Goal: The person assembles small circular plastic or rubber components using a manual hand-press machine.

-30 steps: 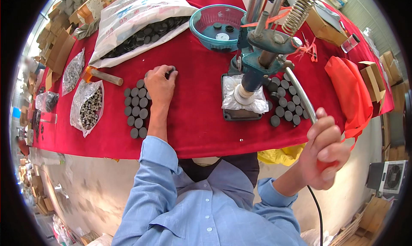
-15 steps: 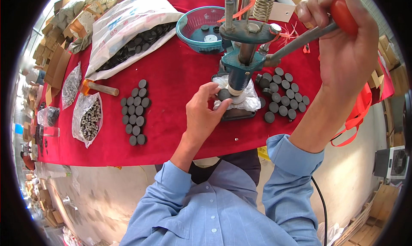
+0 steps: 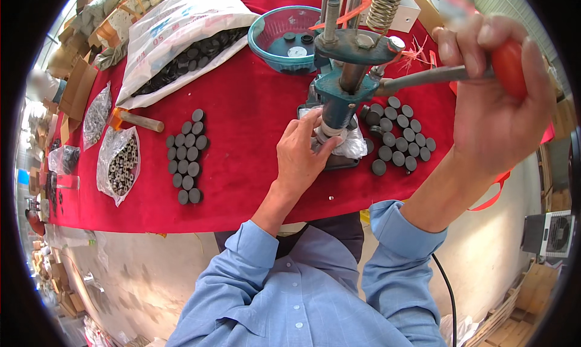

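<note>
Both hands at the hand press on the red-covered worktop.

The left hand (image 3: 302,156), a second ago pinching a disc beside the left cluster of dark discs (image 3: 186,156), now has its fingertips pressed together at the foot of the teal press (image 3: 339,99), near the worktop's front edge. The right hand (image 3: 493,99), earlier low off the front edge, now grips the red-handled lever (image 3: 448,75) raised; the right cluster of discs (image 3: 399,135) lies just beside the press.
</note>
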A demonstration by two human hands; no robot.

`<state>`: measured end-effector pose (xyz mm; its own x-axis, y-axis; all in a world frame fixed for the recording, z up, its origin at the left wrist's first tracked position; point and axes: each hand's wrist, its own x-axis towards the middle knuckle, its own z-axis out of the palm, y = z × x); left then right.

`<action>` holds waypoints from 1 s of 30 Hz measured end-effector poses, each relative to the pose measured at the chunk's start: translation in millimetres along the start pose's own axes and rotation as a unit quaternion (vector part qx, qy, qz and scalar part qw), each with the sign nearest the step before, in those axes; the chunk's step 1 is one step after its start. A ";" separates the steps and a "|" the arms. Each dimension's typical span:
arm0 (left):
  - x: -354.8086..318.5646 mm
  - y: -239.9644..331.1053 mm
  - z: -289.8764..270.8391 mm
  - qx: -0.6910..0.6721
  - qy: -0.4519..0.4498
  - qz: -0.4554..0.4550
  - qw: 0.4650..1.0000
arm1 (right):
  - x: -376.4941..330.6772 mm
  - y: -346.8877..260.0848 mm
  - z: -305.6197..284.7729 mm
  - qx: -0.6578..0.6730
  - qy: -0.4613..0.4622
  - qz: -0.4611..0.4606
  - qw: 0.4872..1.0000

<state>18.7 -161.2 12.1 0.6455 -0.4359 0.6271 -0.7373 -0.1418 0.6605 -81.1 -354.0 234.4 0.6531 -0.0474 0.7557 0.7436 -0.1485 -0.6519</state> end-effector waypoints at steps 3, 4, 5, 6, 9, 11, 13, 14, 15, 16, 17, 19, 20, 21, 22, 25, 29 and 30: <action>-0.6 0.7 0.8 0.004 -0.001 0.004 1.000 | -14.5 -2.5 3.3 -0.009 0.003 -0.008 1.000; -0.5 1.5 0.9 0.002 0.000 0.004 1.000 | -20.4 -2.9 4.4 -0.015 0.005 -0.012 1.000; -0.6 2.6 0.7 0.001 -0.001 0.002 1.000 | -26.4 -3.4 5.7 -0.020 0.007 -0.016 1.000; -0.8 3.1 -0.1 0.002 -0.002 0.000 1.000 | -32.3 -3.9 7.6 -0.025 0.009 -0.021 0.999; -2.3 3.6 -0.8 0.000 -0.009 -0.019 1.000 | -51.8 -7.4 15.5 -0.048 0.001 -0.026 0.999; -1.7 2.1 -3.2 -0.005 -0.006 -0.020 1.000 | -65.8 -9.4 31.3 -0.048 0.022 -0.010 0.999; -4.1 0.7 -8.4 -0.013 -0.001 -0.023 1.000 | -82.9 -0.3 46.6 -0.063 0.074 -0.074 0.993; -7.3 0.8 -17.1 0.002 -0.006 -0.027 1.000 | -97.2 6.0 53.5 -0.075 0.093 -0.078 0.990; -8.3 5.4 -23.3 0.006 -0.015 -0.028 0.999 | -113.7 6.9 58.4 -0.099 0.113 -0.081 0.985; -11.4 7.9 -37.1 0.029 -0.008 -0.020 0.999 | -132.7 13.6 66.2 -0.105 0.136 -0.085 0.981; -15.3 9.3 -52.7 0.048 -0.001 -0.013 0.999 | -151.0 19.1 71.5 -0.115 0.159 -0.088 0.977; -25.1 8.4 -100.5 0.171 0.023 0.022 0.985 | -179.1 24.9 82.5 -0.105 0.187 -0.070 0.974; -32.7 7.7 -125.0 0.202 0.033 -0.016 0.979 | -185.0 25.9 86.8 -0.099 0.218 -0.052 0.970; -41.5 7.1 -150.5 0.232 0.042 -0.053 0.970 | -183.6 24.1 88.5 -0.094 0.221 -0.052 0.969; -52.9 -1.0 -173.0 0.252 0.043 -0.096 0.962 | -178.1 23.0 87.5 -0.113 0.216 -0.053 0.968; -95.4 -44.1 -220.0 0.333 0.014 -0.196 0.922 | -171.7 23.1 82.4 -0.105 0.198 -0.066 0.972; -103.6 -46.7 -213.1 0.327 -0.100 -0.210 0.916 | -178.4 18.6 77.0 -0.105 0.197 -0.050 0.973; -98.4 -49.4 -205.6 0.311 -0.087 -0.227 0.919 | -179.6 17.0 77.9 -0.110 0.213 -0.037 0.970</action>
<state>32.5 71.4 2.7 0.9132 -0.3335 0.2343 -0.4056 -0.8005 0.4412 -174.6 -271.0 82.8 0.4461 -0.4261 0.7870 0.7063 -0.3724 -0.6020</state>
